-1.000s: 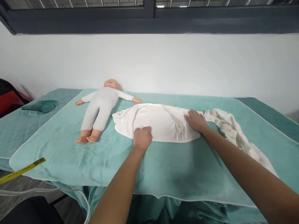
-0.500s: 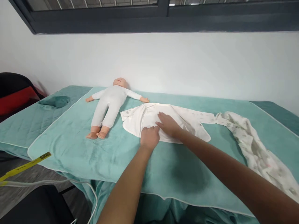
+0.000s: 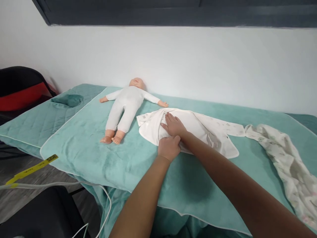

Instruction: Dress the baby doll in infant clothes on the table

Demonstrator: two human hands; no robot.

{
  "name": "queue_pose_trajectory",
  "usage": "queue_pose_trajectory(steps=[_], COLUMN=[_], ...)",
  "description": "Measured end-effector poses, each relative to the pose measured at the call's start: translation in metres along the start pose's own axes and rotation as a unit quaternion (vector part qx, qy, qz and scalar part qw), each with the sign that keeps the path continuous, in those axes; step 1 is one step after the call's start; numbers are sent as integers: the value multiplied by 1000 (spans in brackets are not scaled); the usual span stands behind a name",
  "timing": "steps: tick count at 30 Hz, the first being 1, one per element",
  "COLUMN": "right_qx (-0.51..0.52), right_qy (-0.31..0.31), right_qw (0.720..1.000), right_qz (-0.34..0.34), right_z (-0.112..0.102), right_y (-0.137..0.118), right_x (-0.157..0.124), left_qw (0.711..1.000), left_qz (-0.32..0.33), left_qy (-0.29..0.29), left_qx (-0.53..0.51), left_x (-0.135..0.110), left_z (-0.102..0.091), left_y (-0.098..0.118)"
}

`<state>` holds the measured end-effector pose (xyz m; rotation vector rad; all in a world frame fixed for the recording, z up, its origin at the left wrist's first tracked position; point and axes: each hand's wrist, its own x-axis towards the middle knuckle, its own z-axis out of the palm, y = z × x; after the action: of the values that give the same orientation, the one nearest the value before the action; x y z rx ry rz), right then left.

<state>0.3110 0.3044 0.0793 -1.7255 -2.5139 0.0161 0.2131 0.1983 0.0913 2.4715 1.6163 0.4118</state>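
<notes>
White garment (image 3: 194, 123) lies near the frame's centre; the left hand (image 3: 169, 147) curls its fingers at the lower edge, grip on cloth unclear, and the right hand (image 3: 175, 125) rests flat on it, fingers extended.

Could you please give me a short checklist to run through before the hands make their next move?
1. White garment spread smooth: not ok; folds show beside the hands.
2. Right hand placed on the cloth: ok; it lies open on the white garment.
3. Left hand gripping the near edge: cannot tell; its fingers are curled there, but any pinched cloth is hidden.
4. Doll on its back, torso apart from the white garment: ok.
5. Patterned garment separate from the sleeve beside it: cannot tell; their ends meet or nearly meet.
</notes>
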Motion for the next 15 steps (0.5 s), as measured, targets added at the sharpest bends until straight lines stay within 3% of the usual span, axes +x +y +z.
queue_pose_trajectory(steps=[15], right_qx=[-6], right_qy=[31], right_qw=[997], right_qz=[-71], right_z=[4], right_y=[-8], right_x=[-14], left_qw=[1000], left_qz=[23], left_qy=[3], left_qx=[-12], left_x=[-4], left_z=[2], left_y=[0])
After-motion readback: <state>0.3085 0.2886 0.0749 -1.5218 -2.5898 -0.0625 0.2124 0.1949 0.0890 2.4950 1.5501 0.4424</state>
